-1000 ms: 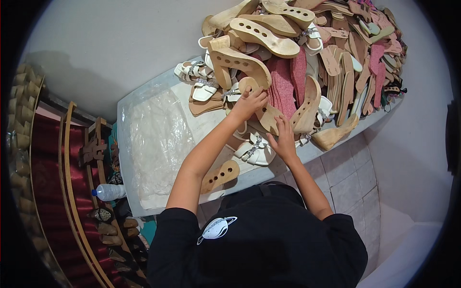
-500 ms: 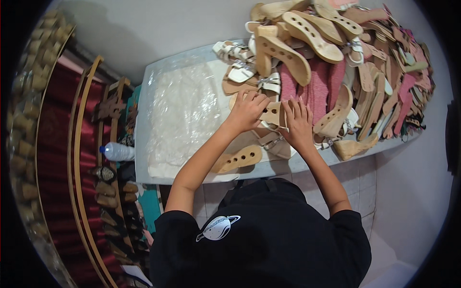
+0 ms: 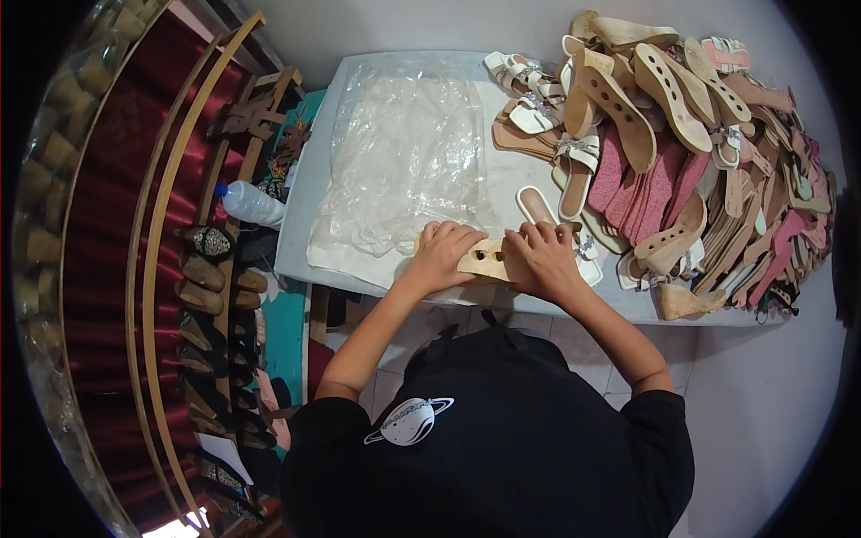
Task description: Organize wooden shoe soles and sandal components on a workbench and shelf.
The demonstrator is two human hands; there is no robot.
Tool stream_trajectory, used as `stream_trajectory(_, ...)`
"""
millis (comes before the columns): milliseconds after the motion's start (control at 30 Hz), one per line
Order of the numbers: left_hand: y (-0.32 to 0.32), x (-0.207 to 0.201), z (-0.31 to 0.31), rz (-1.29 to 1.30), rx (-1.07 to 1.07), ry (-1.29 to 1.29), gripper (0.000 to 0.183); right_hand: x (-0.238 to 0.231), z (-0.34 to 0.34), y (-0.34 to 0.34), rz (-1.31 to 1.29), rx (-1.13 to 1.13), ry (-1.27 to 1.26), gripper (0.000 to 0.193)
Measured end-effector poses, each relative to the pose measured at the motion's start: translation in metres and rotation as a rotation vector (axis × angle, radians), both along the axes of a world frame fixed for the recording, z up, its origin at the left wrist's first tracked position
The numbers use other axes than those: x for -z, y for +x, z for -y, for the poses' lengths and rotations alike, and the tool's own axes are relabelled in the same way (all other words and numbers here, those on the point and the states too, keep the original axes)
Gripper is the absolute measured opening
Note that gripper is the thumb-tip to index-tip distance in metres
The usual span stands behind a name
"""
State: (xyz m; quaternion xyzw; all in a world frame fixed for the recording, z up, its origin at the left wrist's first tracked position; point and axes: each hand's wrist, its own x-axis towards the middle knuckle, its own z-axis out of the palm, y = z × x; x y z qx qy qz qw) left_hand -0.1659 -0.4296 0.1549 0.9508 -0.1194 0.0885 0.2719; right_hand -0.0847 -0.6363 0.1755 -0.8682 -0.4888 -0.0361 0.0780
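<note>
My left hand (image 3: 443, 257) and my right hand (image 3: 543, 260) grip a pale wooden wedge shoe sole (image 3: 488, 257) from its two ends, over the table's front edge. Dark round holes show in the part between my hands; my fingers cover both ends. Just behind and beside my right hand lie white sandals (image 3: 538, 204), one partly hidden by that hand. Farther back, another white strappy sandal (image 3: 577, 170) rests near a tan insole (image 3: 525, 139).
Clear plastic sheeting (image 3: 404, 152) covers the table's left part. Wooden wedge soles (image 3: 619, 112), pink insoles (image 3: 659, 193) and many sandal parts are heaped at right. A water bottle (image 3: 253, 204) and a shoe rack (image 3: 211, 278) stand left, by a red curtain (image 3: 117, 242).
The view has shifted, so the table sits higher and farther right. My hands are closer to the table's front edge. The separate wooden sole lying there before is no longer visible.
</note>
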Motion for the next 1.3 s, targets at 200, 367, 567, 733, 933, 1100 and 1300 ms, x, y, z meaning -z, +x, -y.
stream_trajectory(200, -0.009, 0.017, -0.004, -0.049, 0.012, -0.010, 0.065, 0.010, -0.004, -0.007, -0.016, -0.009, -0.054, 0.079)
stream_trajectory(367, -0.009, 0.025, -0.004, -0.049, 0.014, -0.017, 0.066, 0.012, -0.005, -0.007, -0.032, 0.000, -0.098, 0.081)
stream_trajectory(567, -0.006, 0.031, -0.004, -0.059, 0.029, -0.017, 0.065, 0.013, -0.003, -0.007, -0.033, 0.011, -0.133, 0.081)
stream_trajectory(733, -0.005, 0.035, -0.002, -0.074, 0.019, -0.037, 0.065, 0.013, -0.004, -0.003, -0.042, 0.005, -0.157, 0.080)
stream_trajectory(933, -0.005, 0.036, 0.000, -0.042, 0.008, -0.038, 0.064, 0.017, -0.002, -0.001, -0.037, -0.004, -0.158, 0.080)
stream_trajectory(1100, -0.004, 0.035, 0.003, -0.040, -0.003, -0.040, 0.063, 0.019, 0.000, 0.003, -0.060, -0.011, -0.212, 0.086)
stream_trajectory(1300, -0.002, 0.036, 0.004, -0.028, 0.008, -0.049, 0.064, 0.017, 0.001, 0.006, -0.062, -0.018, -0.231, 0.088)
